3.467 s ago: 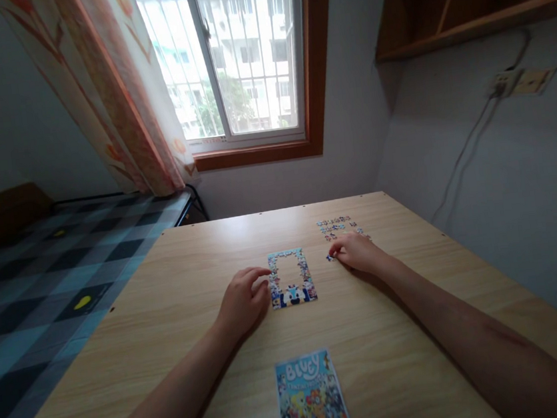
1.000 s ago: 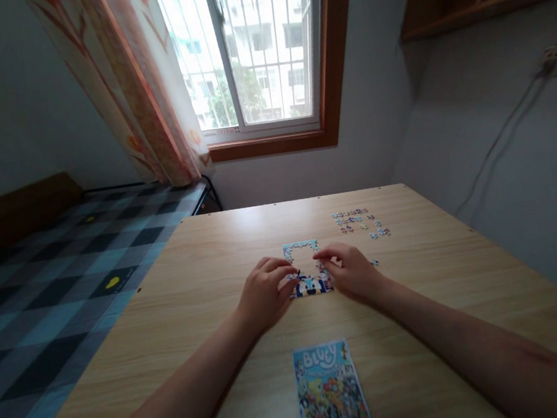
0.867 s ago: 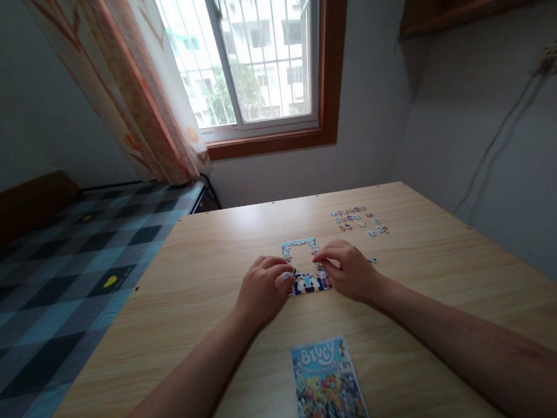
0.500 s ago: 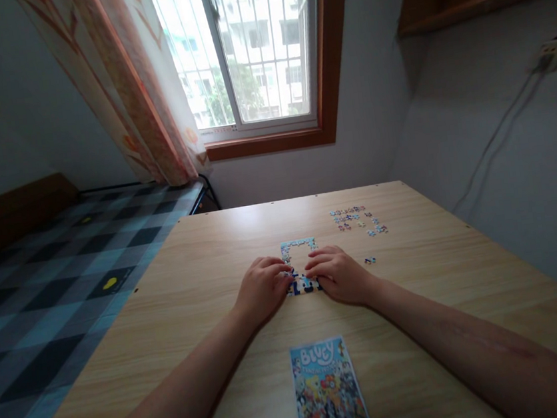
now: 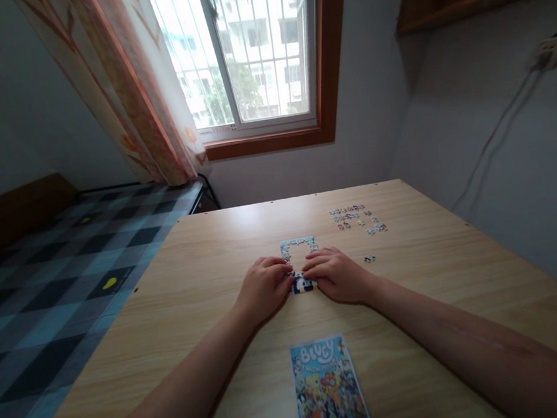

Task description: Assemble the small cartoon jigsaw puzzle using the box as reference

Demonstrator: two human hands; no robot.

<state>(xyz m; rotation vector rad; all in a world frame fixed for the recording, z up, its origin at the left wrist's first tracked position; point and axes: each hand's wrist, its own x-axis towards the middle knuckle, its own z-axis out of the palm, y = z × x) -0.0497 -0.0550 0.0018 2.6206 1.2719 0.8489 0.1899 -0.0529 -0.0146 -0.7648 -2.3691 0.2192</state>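
Note:
A partly assembled jigsaw puzzle (image 5: 303, 284) lies on the wooden table, with a bare gap in its middle showing the tabletop. My left hand (image 5: 262, 285) grips its left side, fingers bent and fingertips on the lower left pieces. From the right, my right hand (image 5: 339, 274) presses its fingers onto the lower right pieces; its thumb is mostly hidden. Dark blue and white pieces show between the hands at the puzzle's lower end. Whether a single loose piece is under the fingertips is too small to tell.
Loose puzzle pieces (image 5: 350, 217) are spread at the table's far right, and a couple more pieces (image 5: 369, 259) lie right of my right hand. A printed "Bluey" picture sheet (image 5: 329, 391) is nearest me. Beyond the table's left edge stands a checkered bed (image 5: 113, 255).
The blue and white pieces at the puzzle's lower end now sit closer together. My right fingertips have shifted slightly left; my left hand has barely moved.

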